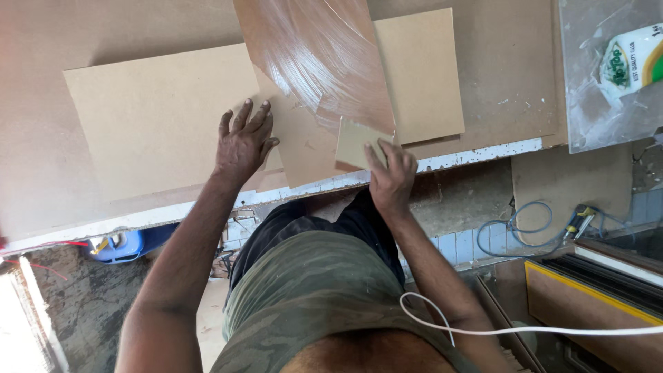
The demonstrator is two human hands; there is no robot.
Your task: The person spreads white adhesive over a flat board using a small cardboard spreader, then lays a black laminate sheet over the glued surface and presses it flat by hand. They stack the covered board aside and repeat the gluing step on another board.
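Head view looks down on a brown laminate sheet (324, 55) lying at a slant across tan boards; its glossy face is streaked with white glue in sweeping arcs, thickest toward its near left edge. The right hand (390, 176) pinches a small tan card scraper (353, 144) between thumb and fingers, its far edge touching the sheet's near corner. The left hand (243, 141) lies flat with fingers spread on the large tan board (152, 117), just left of the sheet. A second tan board (421, 76) shows to the right, under the sheet. All rest on a dusty brown workbench (504, 62) with a white-chipped near edge. Far right lies a clear plastic sheet (587, 103) bearing one white glue pouch (632, 62). Below the bench, a coiled blue-grey hose (518, 224) lies on the rough floor.
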